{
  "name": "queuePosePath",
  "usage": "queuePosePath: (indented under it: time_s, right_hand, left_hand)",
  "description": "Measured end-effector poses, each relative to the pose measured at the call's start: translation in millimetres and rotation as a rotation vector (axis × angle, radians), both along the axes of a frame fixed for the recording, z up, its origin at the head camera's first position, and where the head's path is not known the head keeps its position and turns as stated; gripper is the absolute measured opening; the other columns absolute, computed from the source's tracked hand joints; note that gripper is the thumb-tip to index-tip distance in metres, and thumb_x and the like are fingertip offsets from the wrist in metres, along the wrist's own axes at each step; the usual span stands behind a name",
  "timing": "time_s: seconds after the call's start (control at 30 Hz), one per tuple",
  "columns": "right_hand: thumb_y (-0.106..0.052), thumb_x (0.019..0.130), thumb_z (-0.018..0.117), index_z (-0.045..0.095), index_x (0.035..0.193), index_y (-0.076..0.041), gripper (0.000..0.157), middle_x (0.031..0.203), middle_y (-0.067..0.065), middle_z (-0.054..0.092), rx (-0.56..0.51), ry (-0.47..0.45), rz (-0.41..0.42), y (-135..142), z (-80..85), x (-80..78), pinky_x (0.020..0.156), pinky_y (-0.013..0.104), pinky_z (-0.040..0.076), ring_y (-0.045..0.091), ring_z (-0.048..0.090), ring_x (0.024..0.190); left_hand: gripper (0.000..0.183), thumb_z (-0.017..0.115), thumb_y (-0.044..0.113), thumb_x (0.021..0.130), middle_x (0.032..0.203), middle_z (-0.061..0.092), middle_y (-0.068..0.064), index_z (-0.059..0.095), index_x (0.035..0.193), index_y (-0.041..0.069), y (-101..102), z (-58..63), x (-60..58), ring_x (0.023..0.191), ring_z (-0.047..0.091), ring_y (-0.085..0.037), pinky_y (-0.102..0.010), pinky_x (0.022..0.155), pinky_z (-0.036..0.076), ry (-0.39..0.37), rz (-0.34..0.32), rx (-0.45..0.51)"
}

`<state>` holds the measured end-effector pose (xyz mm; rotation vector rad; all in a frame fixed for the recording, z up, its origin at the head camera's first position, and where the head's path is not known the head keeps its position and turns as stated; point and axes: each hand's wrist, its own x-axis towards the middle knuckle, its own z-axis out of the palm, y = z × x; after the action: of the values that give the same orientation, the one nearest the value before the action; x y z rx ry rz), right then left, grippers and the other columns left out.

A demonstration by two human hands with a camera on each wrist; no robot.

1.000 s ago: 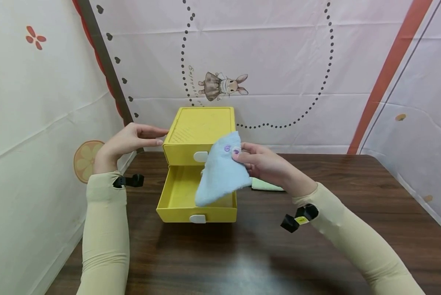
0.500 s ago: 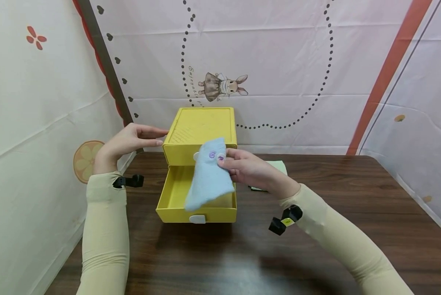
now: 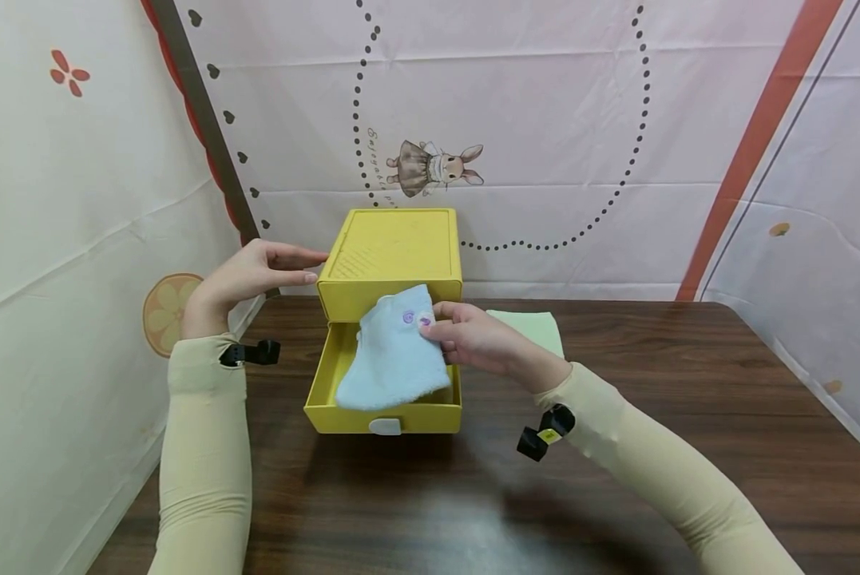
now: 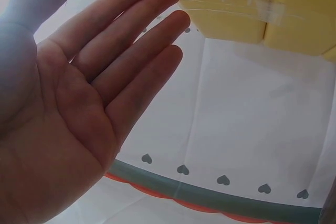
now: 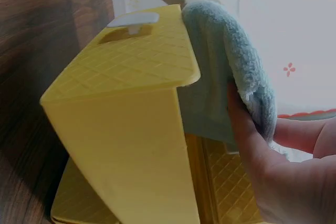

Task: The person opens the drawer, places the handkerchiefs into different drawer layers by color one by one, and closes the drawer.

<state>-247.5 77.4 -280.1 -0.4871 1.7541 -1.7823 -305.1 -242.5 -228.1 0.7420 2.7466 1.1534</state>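
My right hand (image 3: 483, 342) pinches a light blue cloth (image 3: 394, 351) with purple embroidered spots by its right edge. The cloth hangs over the pulled-out lower drawer (image 3: 384, 418) of a yellow two-drawer box, its lower end at the drawer's front rim. In the right wrist view the folded cloth (image 5: 249, 61) sits between thumb and fingers beside the drawer side (image 5: 126, 145). My left hand (image 3: 239, 279) has straight fingers, with fingertips at the left side of the yellow box (image 3: 401, 243). The left wrist view shows the palm (image 4: 68, 114) facing the camera, holding nothing.
A folded pale green cloth (image 3: 533, 327) lies on the dark wooden table (image 3: 652, 383), right of the box and partly behind my right hand. A printed fabric backdrop (image 3: 544, 144) rises behind the table and along both sides. The upper drawer is closed.
My right hand has moved left and down with the blue cloth, which now hangs lower, over the drawer. More of the green cloth shows. My left hand has stayed still.
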Motion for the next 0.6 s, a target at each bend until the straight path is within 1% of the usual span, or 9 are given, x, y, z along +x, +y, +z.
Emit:
queuePosePath:
  time_s: [0.17, 0.33, 0.43, 0.57, 0.6]
  right_hand:
    - [-0.01, 0.093, 0.044, 0.038, 0.121, 0.003, 0.032, 0.107, 0.013, 0.051, 0.063, 0.02, -0.026, 2.5, -4.3, -1.1, 0.081, 0.035, 0.048, 0.016, 0.054, 0.088]
    - [-0.012, 0.09, 0.051, 0.044, 0.12, 0.001, 0.033, 0.108, 0.014, 0.055, 0.161, 0.065, -0.063, 3.8, -4.8, -2.0, 0.077, 0.037, 0.05, 0.019, 0.06, 0.09]
    - [-0.015, 0.087, 0.057, 0.049, 0.117, -0.001, 0.034, 0.105, 0.014, 0.059, 0.225, 0.094, -0.071, 5.3, -5.3, -3.3, 0.074, 0.036, 0.051, 0.02, 0.062, 0.087]
    - [-0.017, 0.084, 0.061, 0.054, 0.114, -0.002, 0.034, 0.1, 0.013, 0.062, 0.28, 0.113, -0.074, 8.8, -6.0, -3.4, 0.071, 0.037, 0.052, 0.021, 0.064, 0.081]
    - [-0.017, 0.083, 0.062, 0.054, 0.114, -0.003, 0.034, 0.099, 0.012, 0.063, 0.296, 0.116, -0.076, 9.9, -6.0, -3.0, 0.07, 0.038, 0.052, 0.021, 0.065, 0.079]
  left_hand:
    - [0.045, 0.063, 0.029, 0.082, 0.122, 0.055, -0.008, 0.054, 0.123, 0.013, 0.2, 0.3, 0.2, 0.112, 0.05, -0.02, -0.021, 0.082, 0.044, -0.002, -0.011, -0.003]
    - [0.044, 0.063, 0.03, 0.082, 0.121, 0.056, -0.006, 0.055, 0.123, 0.016, -0.5, 0.0, -0.4, 0.112, 0.05, -0.021, -0.023, 0.082, 0.045, 0.001, -0.004, -0.007]
    - [0.044, 0.064, 0.033, 0.08, 0.121, 0.056, -0.004, 0.055, 0.122, 0.02, -5.4, -6.1, -9.3, 0.112, 0.05, -0.018, -0.023, 0.083, 0.044, -0.001, -0.003, -0.002]
    - [0.044, 0.064, 0.034, 0.08, 0.121, 0.056, -0.001, 0.056, 0.121, 0.022, -10.8, -13.5, -19.9, 0.111, 0.05, -0.013, -0.026, 0.085, 0.043, 0.007, 0.004, -0.007]
    - [0.044, 0.064, 0.034, 0.08, 0.121, 0.056, 0.0, 0.056, 0.121, 0.021, -10.9, -13.8, -20.4, 0.111, 0.05, -0.013, -0.027, 0.086, 0.043, 0.009, 0.007, -0.01]
